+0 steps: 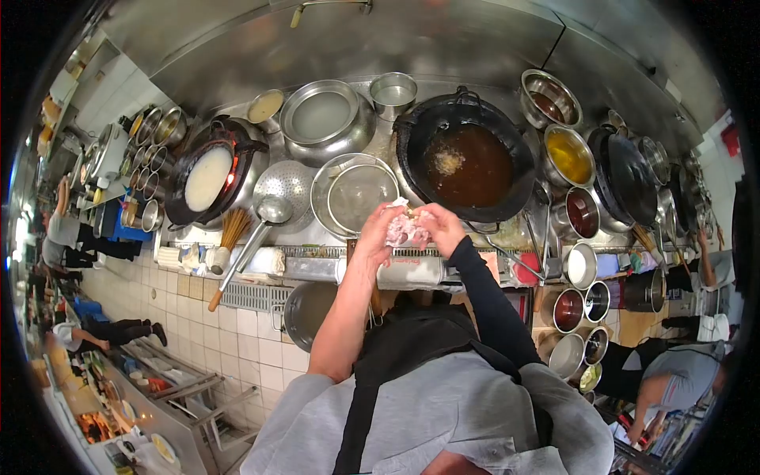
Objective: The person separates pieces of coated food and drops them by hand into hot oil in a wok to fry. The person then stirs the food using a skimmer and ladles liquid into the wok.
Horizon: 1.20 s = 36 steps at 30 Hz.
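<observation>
One black wok is our largest reference item, with dark brown liquid inside. To its left lies the wire strainer. Our left hand and right hand are close together near the stove's front edge, fingers of both closed on the pale pink meat between them. Fault risks, as we judge: uneven finger pressure on wet, loose meat could let pieces slip to the stove edge; a lump dropped from height into the wok could splash liquid onto our bare left forearm or fingers.
</observation>
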### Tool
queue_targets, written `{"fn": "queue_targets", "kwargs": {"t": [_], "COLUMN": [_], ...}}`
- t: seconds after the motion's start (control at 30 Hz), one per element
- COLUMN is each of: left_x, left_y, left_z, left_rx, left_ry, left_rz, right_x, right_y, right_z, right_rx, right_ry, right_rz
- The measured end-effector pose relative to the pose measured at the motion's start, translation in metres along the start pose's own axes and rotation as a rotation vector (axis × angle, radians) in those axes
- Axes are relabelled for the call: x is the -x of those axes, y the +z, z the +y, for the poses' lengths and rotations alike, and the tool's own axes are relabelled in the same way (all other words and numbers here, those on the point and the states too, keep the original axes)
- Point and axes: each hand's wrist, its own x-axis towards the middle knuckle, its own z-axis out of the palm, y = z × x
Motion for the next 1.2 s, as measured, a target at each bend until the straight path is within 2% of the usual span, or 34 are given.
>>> {"fn": "queue_targets", "kwargs": {"t": [0.27,0.37,0.47,0.6,0.7,0.8,0.9,1.0,1.1,1.2], "left_x": [0.001,0.001,0.002,0.002,0.002,0.003,0.004,0.005,0.006,0.004], "left_y": [-0.004,-0.008,-0.010,-0.007,-0.004,-0.003,-0.001,-0.003,-0.005,-0.005], "left_z": [0.005,0.006,0.006,0.005,0.005,0.008,0.010,0.012,0.010,0.011], "left_rx": [0.135,0.128,0.137,0.147,0.156,0.154,0.150,0.155,0.146,0.200], "left_ry": [-0.053,-0.054,-0.057,-0.063,-0.063,-0.059,-0.054,-0.048,-0.038,-0.072], "left_rz": [0.049,0.040,0.027,0.046,0.049,0.042,0.032,0.004,-0.027,-0.074], "right_x": [0.000,0.005,0.004,0.007,0.003,-0.001,-0.008,-0.017,-0.048,-0.066], "right_y": [-0.023,-0.021,-0.027,-0.024,-0.025,-0.024,-0.051,-0.065,-0.107,-0.128], "right_z": [-0.005,-0.019,-0.017,-0.022,-0.016,-0.026,-0.010,0.001,0.057,0.053], "right_rx": [-0.644,-0.697,-0.439,-0.367,-0.229,-0.446,-0.420,-0.075,1.075,1.308], "right_ry": [0.228,0.101,-0.006,0.070,0.027,0.098,0.094,0.186,-0.295,-0.075], "right_rz": [0.130,0.149,0.103,0.077,0.149,0.228,0.088,0.200,0.396,0.263]}}
